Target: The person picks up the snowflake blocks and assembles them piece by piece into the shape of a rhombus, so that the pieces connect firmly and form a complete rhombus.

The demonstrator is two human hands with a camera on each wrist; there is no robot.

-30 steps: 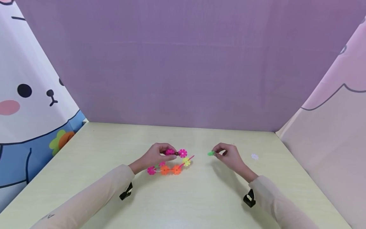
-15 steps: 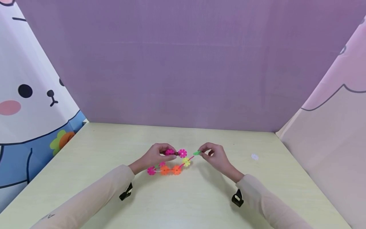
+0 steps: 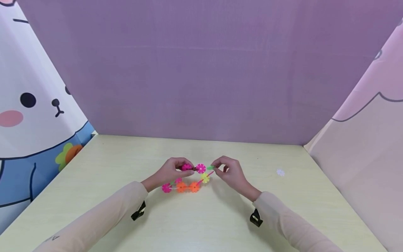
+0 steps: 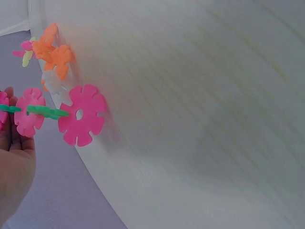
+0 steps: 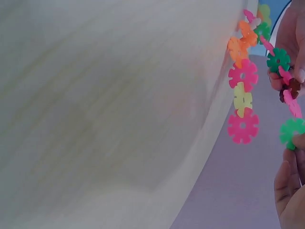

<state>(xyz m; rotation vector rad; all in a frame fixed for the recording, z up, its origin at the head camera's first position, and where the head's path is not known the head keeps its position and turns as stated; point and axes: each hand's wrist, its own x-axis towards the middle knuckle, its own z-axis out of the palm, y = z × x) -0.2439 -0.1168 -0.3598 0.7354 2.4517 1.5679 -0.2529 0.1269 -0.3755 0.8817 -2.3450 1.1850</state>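
Note:
My left hand (image 3: 171, 171) holds a curved chain of slotted plastic snowflake discs by its upper run, with fingers and thumb around a pink disc (image 3: 186, 167) and a brown disc (image 5: 289, 89). A pink disc (image 3: 200, 168) sticks out past its fingertips. Between thumb and fingers, my right hand (image 3: 231, 174) pinches a green snowflake disc (image 5: 291, 131), its edge right by that pink disc. The chain's lower run has orange discs (image 3: 194, 187), a yellow disc (image 3: 205, 178) and a pink end disc (image 5: 243, 125). In the left wrist view a pink disc (image 4: 82, 115) hangs at the bend.
A loose white snowflake disc (image 3: 280, 172) lies on the pale wooden table (image 3: 195, 224) to the right of my right hand. A purple panel (image 3: 201, 70) stands behind the table, with printed cartoon sheets at both sides.
My right hand has moved left with the green snowflake disc, bringing it up to the pink disc at the upper run's end. My left hand and the chain have stayed still.

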